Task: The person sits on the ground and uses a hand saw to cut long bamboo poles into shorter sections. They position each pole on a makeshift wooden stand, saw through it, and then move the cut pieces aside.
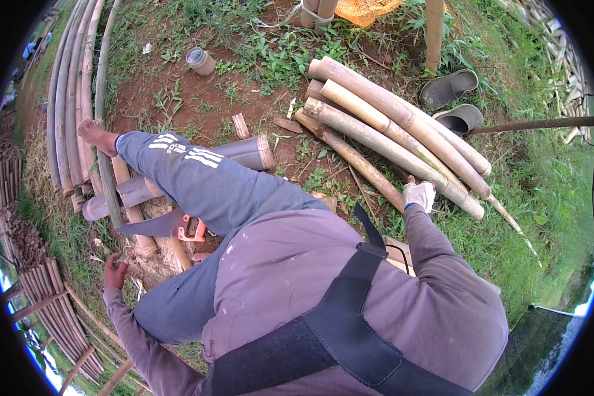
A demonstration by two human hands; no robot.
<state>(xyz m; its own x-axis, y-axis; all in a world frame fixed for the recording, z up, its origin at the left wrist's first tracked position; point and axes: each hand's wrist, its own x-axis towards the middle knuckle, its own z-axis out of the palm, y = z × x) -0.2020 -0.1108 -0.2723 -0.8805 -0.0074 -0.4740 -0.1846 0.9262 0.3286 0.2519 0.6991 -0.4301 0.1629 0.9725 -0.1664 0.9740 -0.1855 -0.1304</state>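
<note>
My right hand [419, 195], in a pale work glove, is closed at the near end of a cut bamboo pole [353, 153] on the right. Its palm side is hidden. Other thick cut bamboo pieces [383, 135] lie beside it in a loose pile. Low on the left, my bare left hand [115, 272] hangs with loosely curled fingers apart and nothing visible in it. A handsaw [153, 225] with an orange handle lies nearest to it, beside my leg. Under my outstretched leg rests a grey-brown bamboo length [247, 153].
Long bamboo poles [76, 86] run along the left. A jar [200, 61] stands on the soil ahead. Two dark clogs [450, 89] sit past the pile, near an upright post [434, 33]. Orange netting [366, 9] hangs at the top. More poles [63, 310] are stacked at lower left.
</note>
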